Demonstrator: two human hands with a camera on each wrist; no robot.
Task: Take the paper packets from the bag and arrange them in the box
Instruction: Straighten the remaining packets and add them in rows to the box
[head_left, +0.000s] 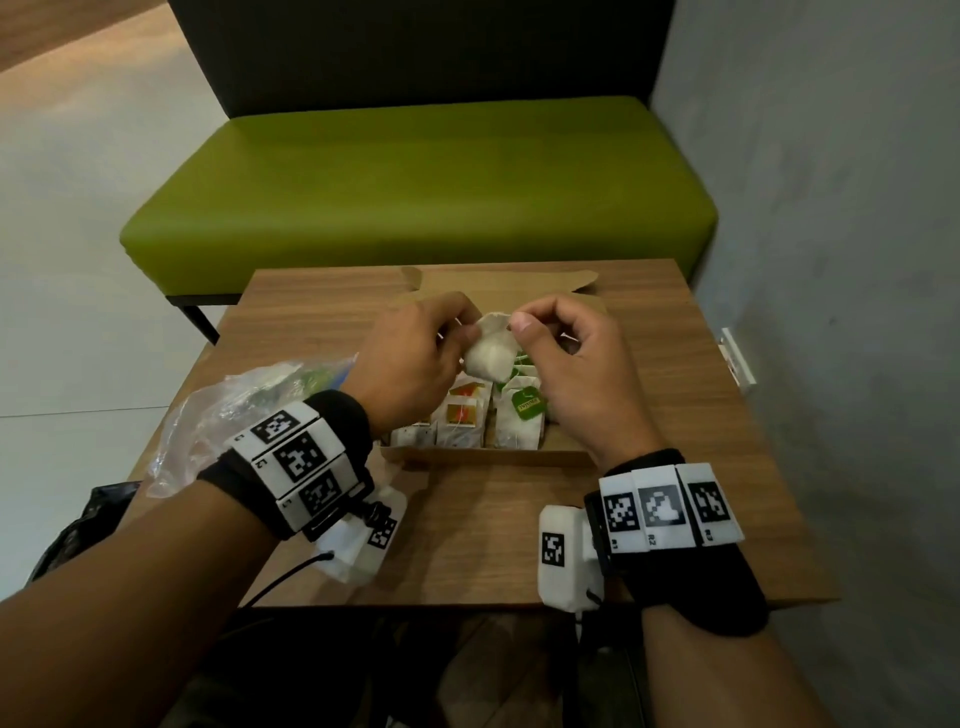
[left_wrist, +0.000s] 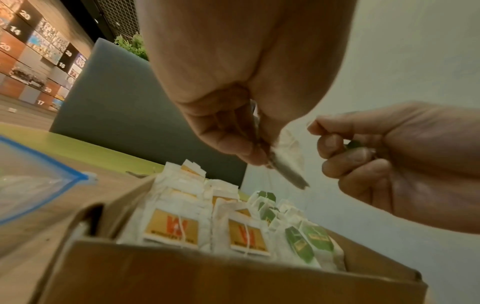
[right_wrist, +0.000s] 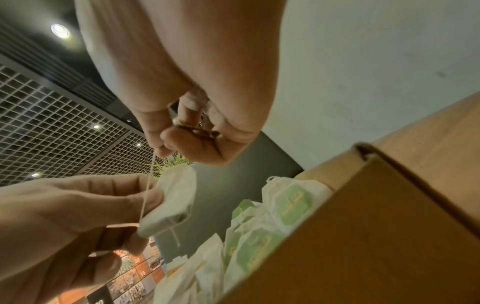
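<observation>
Now, left hand (head_left: 410, 358): pinches packet (head_left: 488, 353)
Right hand (head_left: 566, 353): pinches its string (right_wrist: 146, 189)
Risk: string snags packets in box (head_left: 493, 460)

Café or lounge: green bench (head_left: 415, 176), small wooden table (head_left: 675, 415), grid ceiling (right_wrist: 52, 123).

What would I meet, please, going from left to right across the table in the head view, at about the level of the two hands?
Plastic bag → left hand → white packet pinched between both hands → right hand → bare table → grey wall.
</observation>
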